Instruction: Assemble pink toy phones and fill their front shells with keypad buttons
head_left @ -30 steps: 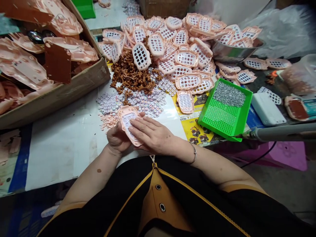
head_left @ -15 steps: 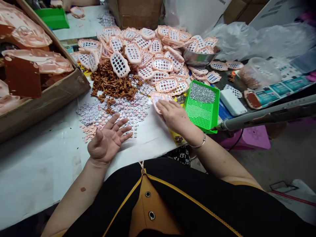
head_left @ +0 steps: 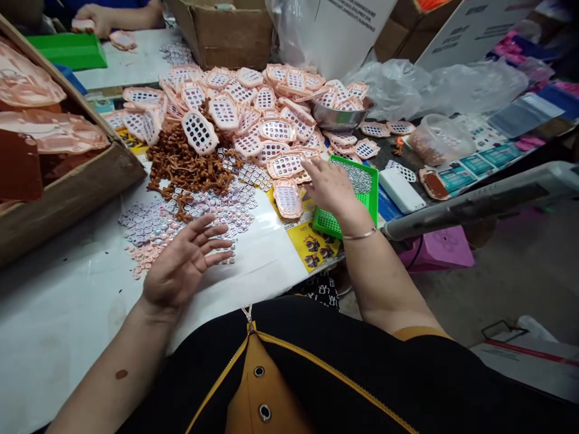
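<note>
My left hand (head_left: 181, 265) hovers open with fingers spread just above the white table (head_left: 67, 301), beside a spread of small white and pink keypad pieces (head_left: 190, 211). My right hand (head_left: 332, 187) reaches out over the left edge of a green tray (head_left: 368, 202) filled with tiny silver parts, its fingers extended near a pink keypad shell (head_left: 288, 198) lying on a yellow sheet. Nothing shows in either hand. A big heap of pink keypad shells (head_left: 253, 108) and a pile of brown rubber scraps (head_left: 181, 163) lie beyond.
A cardboard box (head_left: 67, 181) of pink parts stands at the left. A steel bowl (head_left: 339, 117), a white block (head_left: 400, 190), a clear tub (head_left: 436, 138) and plastic bags sit at the right. A grey bar (head_left: 474, 205) crosses at the right. Another person's hand (head_left: 93, 18) works at the far left.
The pink shell I held in both hands was put down on the yellow sheet. My right hand moved on toward the green tray; my left hand opened and stayed over the table.
</note>
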Demonstrator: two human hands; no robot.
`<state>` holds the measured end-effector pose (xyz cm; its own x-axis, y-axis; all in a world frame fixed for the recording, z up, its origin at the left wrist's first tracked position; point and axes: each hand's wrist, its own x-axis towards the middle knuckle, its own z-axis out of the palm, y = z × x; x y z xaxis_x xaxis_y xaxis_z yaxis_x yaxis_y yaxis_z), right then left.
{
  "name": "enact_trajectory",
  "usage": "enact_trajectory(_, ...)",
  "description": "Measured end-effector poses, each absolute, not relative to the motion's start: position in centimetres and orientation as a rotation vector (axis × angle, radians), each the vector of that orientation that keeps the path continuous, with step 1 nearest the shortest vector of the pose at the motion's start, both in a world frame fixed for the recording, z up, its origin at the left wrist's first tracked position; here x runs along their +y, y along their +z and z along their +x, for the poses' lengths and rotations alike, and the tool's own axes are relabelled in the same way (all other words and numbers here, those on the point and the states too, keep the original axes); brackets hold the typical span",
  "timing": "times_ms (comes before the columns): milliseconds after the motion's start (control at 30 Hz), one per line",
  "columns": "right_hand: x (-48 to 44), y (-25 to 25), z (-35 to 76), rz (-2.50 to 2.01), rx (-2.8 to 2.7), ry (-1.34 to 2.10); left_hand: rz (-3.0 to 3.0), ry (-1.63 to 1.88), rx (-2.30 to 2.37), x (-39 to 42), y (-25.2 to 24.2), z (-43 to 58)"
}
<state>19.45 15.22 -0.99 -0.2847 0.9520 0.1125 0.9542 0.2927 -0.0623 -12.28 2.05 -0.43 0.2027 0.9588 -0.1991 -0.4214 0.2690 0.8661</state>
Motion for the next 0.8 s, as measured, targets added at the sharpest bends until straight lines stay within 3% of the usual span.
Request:
enact_trajectory(300, 20.6, -1.0, 19.6, -2.177, -2.396, 0.197, 1.974, 0.479, 1.184, 11.2, -0.7, -1.4)
enact_trajectory(567, 22.8, -1.1, 19.1, -2.096, -2.331, 0.098, 2.282, 0.181, 1.161, 14.1, -3.3, 2.1)
enact_trajectory(800, 23.8, 0.2, 16.1, -1.921, -2.354, 0.113, 2.328, 0.171, 1.152, 14.3, -3.2, 4.3)
